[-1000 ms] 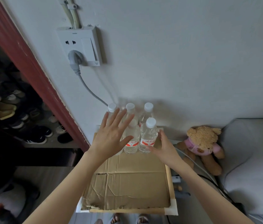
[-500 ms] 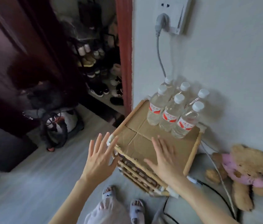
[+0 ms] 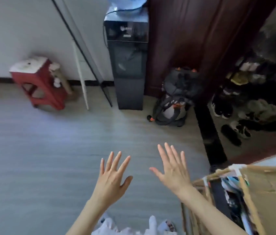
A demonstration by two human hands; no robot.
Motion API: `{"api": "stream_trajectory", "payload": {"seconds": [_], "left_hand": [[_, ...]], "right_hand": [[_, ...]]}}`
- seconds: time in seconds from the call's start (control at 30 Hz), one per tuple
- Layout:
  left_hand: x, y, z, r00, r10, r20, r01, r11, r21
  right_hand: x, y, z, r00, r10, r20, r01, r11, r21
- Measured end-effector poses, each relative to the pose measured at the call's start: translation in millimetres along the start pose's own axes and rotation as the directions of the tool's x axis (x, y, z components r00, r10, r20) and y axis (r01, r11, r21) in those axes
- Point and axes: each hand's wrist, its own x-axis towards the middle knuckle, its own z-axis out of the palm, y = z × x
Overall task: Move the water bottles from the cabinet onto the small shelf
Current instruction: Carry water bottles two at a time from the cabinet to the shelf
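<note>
Both hands are empty, fingers spread: left hand (image 3: 112, 178) and right hand (image 3: 173, 168) held palm-down over the bare floor (image 3: 40, 158). The cardboard-topped small shelf (image 3: 259, 192) stands just right of the right forearm. No water bottles in view. Water dispenser (image 3: 128, 65) and red stool (image 3: 38, 80) stand at the far wall.

Grey plank floor (image 3: 49, 150), white wall (image 3: 23, 28), red stool (image 3: 38, 82), dark water dispenser (image 3: 127, 65), possibly shoe rack (image 3: 256, 92) right.

Small shelf (image 3: 261, 189) sits just right of the right hand (image 3: 173, 170), at frame's lower right: cardboard-covered top, taped wooden frame, blurred colourful items inside. Top's visible part bare. Water bottles and cabinet out of view.
</note>
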Motion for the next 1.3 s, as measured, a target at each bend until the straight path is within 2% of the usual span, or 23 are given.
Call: {"api": "stream_trajectory", "payload": {"seconds": [0.13, 0.23, 0.33, 0.47, 0.57, 0.73, 0.87, 1.0, 1.13, 1.3], "left_hand": [[-41.0, -114.6, -19.2, 0.967, -0.249, -0.053, 0.248, 0.968, -0.032], [-66.1, -189.8, -38.1, 0.920, -0.385, -0.080, 0.384, 0.923, -0.026], [-96.2, -246.4, -50.6, 0.853, -0.513, -0.095, 0.510, 0.858, -0.051], [-134.7, -299.5, -56.7, 0.731, -0.676, -0.095, 0.666, 0.737, -0.116], [-144.9, -350.8, -73.8, 0.656, -0.744, -0.127, 0.733, 0.668, -0.126], [-146.2, -448.4, -113.9, 0.482, -0.846, -0.229, 0.840, 0.521, -0.154], [-144.5, -511.4, -131.4, 0.345, -0.915, -0.209, 0.903, 0.384, -0.193], [-145.6, -575.2, -163.4, 0.235, -0.942, -0.238, 0.928, 0.290, -0.235], [-148.8, -640.8, -187.3, 0.091, -0.951, -0.296, 0.922, 0.193, -0.335], [-152.0, -728.5, -195.9, 0.004, -0.959, -0.284, 0.902, 0.126, -0.414]], "right_hand": [[44.2, -119.1, 29.1, 0.980, -0.188, 0.066, 0.179, 0.977, 0.117], [65.9, -198.9, 57.1, 0.945, -0.327, 0.029, 0.321, 0.939, 0.126], [86.9, -265.5, 74.6, 0.890, -0.445, 0.097, 0.430, 0.891, 0.147], [122.9, -339.6, 89.6, 0.812, -0.569, 0.126, 0.557, 0.822, 0.120], [160.5, -398.1, 100.9, 0.738, -0.657, 0.151, 0.658, 0.751, 0.056], [226.3, -516.1, 114.3, 0.610, -0.772, 0.181, 0.779, 0.626, 0.045], [276.1, -617.1, 123.3, 0.456, -0.869, 0.189, 0.877, 0.476, 0.071], [324.3, -714.5, 127.5, 0.353, -0.914, 0.201, 0.923, 0.375, 0.084], [358.5, -806.5, 137.9, 0.254, -0.939, 0.231, 0.958, 0.277, 0.072], [389.7, -908.5, 163.5, 0.166, -0.952, 0.256, 0.979, 0.191, 0.077]]}}
